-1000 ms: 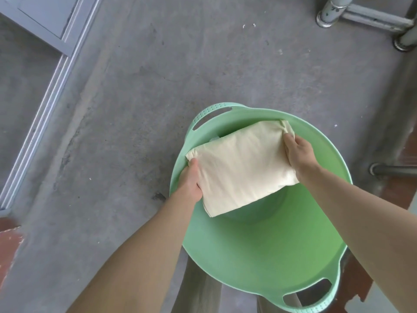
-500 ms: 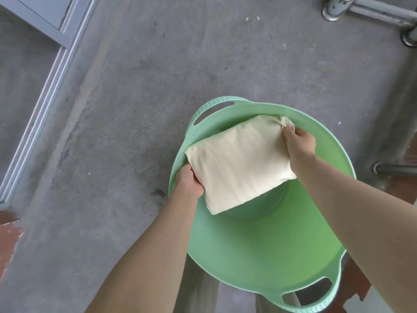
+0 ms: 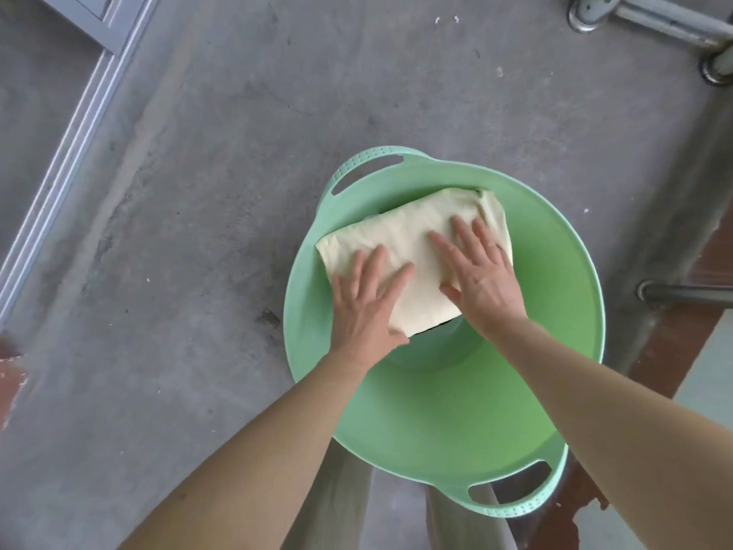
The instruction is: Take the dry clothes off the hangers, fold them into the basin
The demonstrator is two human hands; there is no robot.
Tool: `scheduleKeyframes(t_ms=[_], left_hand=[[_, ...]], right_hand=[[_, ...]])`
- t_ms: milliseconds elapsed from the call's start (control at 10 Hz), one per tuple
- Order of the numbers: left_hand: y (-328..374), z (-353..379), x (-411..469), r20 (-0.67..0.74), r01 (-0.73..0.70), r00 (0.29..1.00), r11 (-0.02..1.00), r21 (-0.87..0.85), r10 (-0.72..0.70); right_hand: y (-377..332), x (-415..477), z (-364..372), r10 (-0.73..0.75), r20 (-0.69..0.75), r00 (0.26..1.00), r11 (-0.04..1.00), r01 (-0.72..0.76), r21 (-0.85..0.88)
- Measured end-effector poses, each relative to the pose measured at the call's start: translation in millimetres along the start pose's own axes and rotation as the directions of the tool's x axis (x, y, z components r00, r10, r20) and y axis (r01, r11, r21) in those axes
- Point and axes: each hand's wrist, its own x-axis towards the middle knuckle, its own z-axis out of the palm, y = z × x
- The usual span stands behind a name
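**Folded cream cloth pressed flat in the green basin**

We see one container, a round basin [image 3: 456, 410] of pale green plastic with smooth, glossy walls. It has two slotted handles with dotted grips, one at its far-left rim and one at its near-right rim. Inside it lies one folded cloth [image 3: 404, 236], cream, matte and soft-looking, folded into a plump rectangle with rounded, slightly puckered corners. The cloth sits in the far-left part of the basin, against the wall there, and the near-right part of the wall shows bare. A dark strip shows under its near edge, and we cannot tell whether that is shadow or something beneath.

The cloth's long axis runs slantwise, from the basin's left rim toward its far-right rim. One corner points at the left rim.

Our left hand [image 3: 369, 299] lies palm down on the cloth's near-left end, fingers straight and spread, grasping nothing. Our right hand [image 3: 484, 279] lies the same way on the far-right end, fingers released and flat on the fabric. The two thumbs are near each other but apart.

The basin stands on a rough grey concrete floor [image 3: 178, 192] with stains and specks. Shiny metal tubes [image 3: 654, 21] cross the floor's far-right corner. A pale metal frame [image 3: 79, 93] runs along its left edge. Grey-green trouser legs [image 3: 341, 502] show beneath the basin's near rim.
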Motion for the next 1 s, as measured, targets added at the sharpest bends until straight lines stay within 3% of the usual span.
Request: scheduleKeyframes(t_ms=[100, 300, 800, 1000], left_hand=[[-11, 4, 25, 0.141, 0.036, 0.989, 0.995, 0.09, -0.048], [-20, 23, 38, 0.265, 0.06, 0.961, 0.993, 0.103, -0.085], [-25, 25, 46, 0.335, 0.045, 0.939, 0.995, 0.094, -0.074], [-27, -8, 20, 0.34, 0.072, 0.938, 0.997, -0.019, -0.062]], right_hand=[[7, 20, -6, 0.081, 0.091, 0.993, 0.997, -0.08, -0.012], [10, 37, 11, 0.165, 0.19, 0.968, 0.986, -0.16, -0.041], [6, 38, 11, 0.207, 0.216, 0.954, 0.978, -0.211, -0.006], [-7, 9, -16, 0.116, 0.175, 0.978, 0.992, -0.122, 0.025]])
